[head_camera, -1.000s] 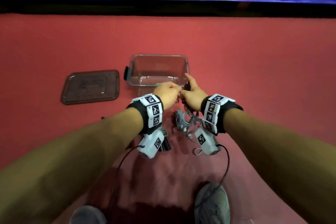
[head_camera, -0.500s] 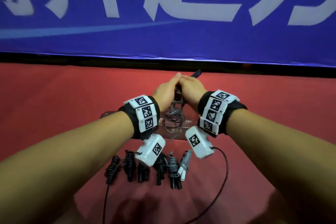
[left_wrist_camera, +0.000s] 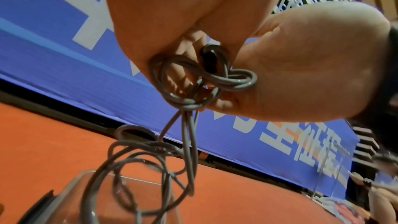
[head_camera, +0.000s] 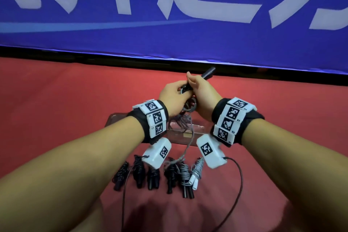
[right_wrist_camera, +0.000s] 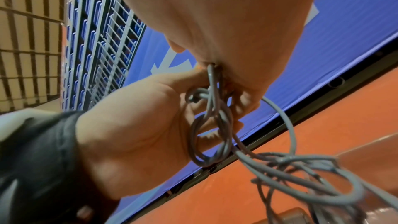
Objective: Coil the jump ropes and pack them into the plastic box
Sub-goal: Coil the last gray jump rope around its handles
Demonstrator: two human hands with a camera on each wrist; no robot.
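Observation:
My two hands are raised together over the clear plastic box (head_camera: 197,131). They hold a grey jump rope (head_camera: 188,117) between them. My right hand (head_camera: 199,88) grips its black handle (head_camera: 208,74), which sticks out up and to the right. My left hand (head_camera: 175,94) curls its fingers round several loops of the cord. From below, the grey loops (left_wrist_camera: 193,83) wrap between both palms beside the handle's black end (left_wrist_camera: 210,57). The loose rest of the rope (right_wrist_camera: 301,168) hangs tangled toward the box (left_wrist_camera: 90,181). My arms hide most of the box.
Several coiled jump ropes (head_camera: 156,173) lie in a row on the red floor (head_camera: 56,109) near my feet, most black, one grey with white handles (head_camera: 194,179). A blue banner (head_camera: 169,24) with white characters closes off the far side. Cables run from the wrist cameras.
Both hands rose from the box rim with the grey rope and now hold it higher, with the black handle showing more. The head view tilted up toward the banner.

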